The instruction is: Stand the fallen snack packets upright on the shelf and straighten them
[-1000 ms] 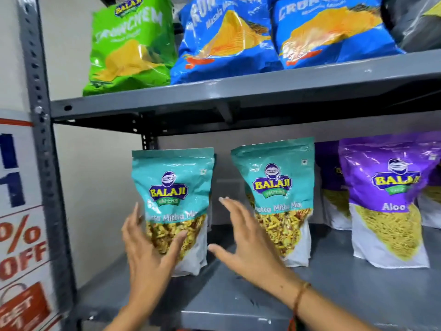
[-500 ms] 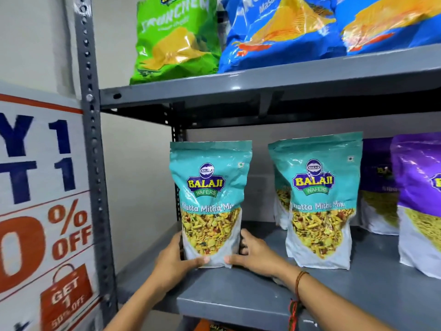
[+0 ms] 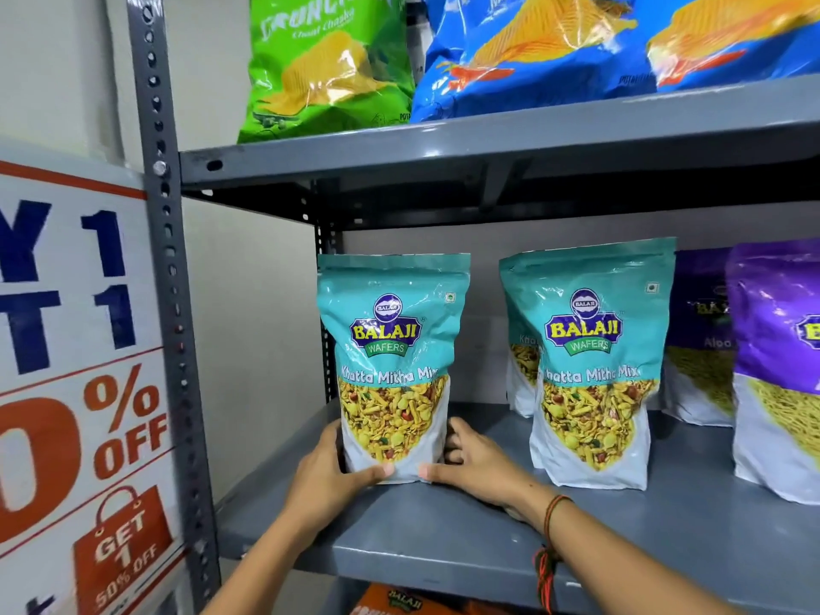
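The left hand (image 3: pixel 330 474) and right hand (image 3: pixel 477 466) clasp the base of a teal foil snack packet of Khatta Mitha Mix (image 3: pixel 392 366) from either side. It stands upright near the left end of the grey metal shelf (image 3: pixel 443 534), with a second teal packet (image 3: pixel 592 370) standing apart to its right.

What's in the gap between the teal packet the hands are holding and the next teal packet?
Mostly bare grey shelf and back wall. Only the right hand fills the low part, beside the held teal packet. The next teal packet stands apart, in the head view.
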The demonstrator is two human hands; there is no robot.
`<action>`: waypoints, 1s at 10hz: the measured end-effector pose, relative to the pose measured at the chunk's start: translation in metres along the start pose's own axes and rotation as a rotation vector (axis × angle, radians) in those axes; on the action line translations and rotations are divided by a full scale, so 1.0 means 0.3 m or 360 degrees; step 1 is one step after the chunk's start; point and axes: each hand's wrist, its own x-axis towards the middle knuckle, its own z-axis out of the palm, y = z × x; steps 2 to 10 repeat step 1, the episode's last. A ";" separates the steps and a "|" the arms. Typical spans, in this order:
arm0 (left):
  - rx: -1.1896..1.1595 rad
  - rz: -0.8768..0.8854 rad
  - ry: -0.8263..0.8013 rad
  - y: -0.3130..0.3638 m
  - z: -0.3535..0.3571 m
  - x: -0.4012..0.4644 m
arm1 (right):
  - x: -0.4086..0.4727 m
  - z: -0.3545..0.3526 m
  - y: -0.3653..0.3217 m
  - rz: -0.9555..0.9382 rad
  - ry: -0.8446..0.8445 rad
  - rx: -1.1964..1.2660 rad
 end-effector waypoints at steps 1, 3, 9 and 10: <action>0.0027 0.0079 0.0223 0.041 -0.007 -0.037 | -0.052 -0.011 -0.053 0.0033 -0.0020 0.0135; 0.0027 0.0079 0.0223 0.041 -0.007 -0.037 | -0.052 -0.011 -0.053 0.0033 -0.0020 0.0135; 0.0027 0.0079 0.0223 0.041 -0.007 -0.037 | -0.052 -0.011 -0.053 0.0033 -0.0020 0.0135; 0.0027 0.0079 0.0223 0.041 -0.007 -0.037 | -0.052 -0.011 -0.053 0.0033 -0.0020 0.0135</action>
